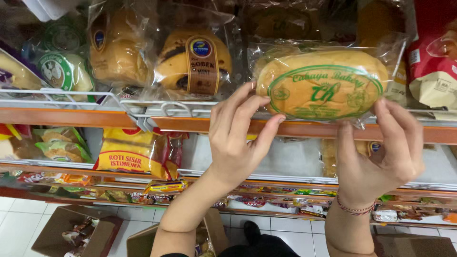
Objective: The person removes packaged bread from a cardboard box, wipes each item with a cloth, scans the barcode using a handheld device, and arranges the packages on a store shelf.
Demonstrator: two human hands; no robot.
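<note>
Bread loaf (323,83), oval and golden, sealed in a clear wrapper printed with a green oval emblem, sits at the front edge of the upper shelf (304,127), on the right side of the scene. Both hands hold it by its ends. The left hand (238,138) has its grip closed on the loaf's left end, fingertips curled over the wrapper and the thumb pressed against the lower edge. The right hand (385,157) takes the right end, its fingers reaching up along the wrapper's side and the thumb just below the loaf; its grip is likewise closed on the package. A thin red braided bracelet (354,208) circles the right wrist.

Left of the loaf, on the same shelf, stands a round bun with a dark stripe and a brown label (195,62), and farther left another wrapped golden bun (116,50). Packages with green and white round marks (64,69) lie at the far left. A white wire rail (95,97) runs along the shelf's front. One shelf lower lies a yellow bread bag with red print (128,154). On the white tiled floor (14,223) stand open cardboard boxes (78,231) with small packets inside.
</note>
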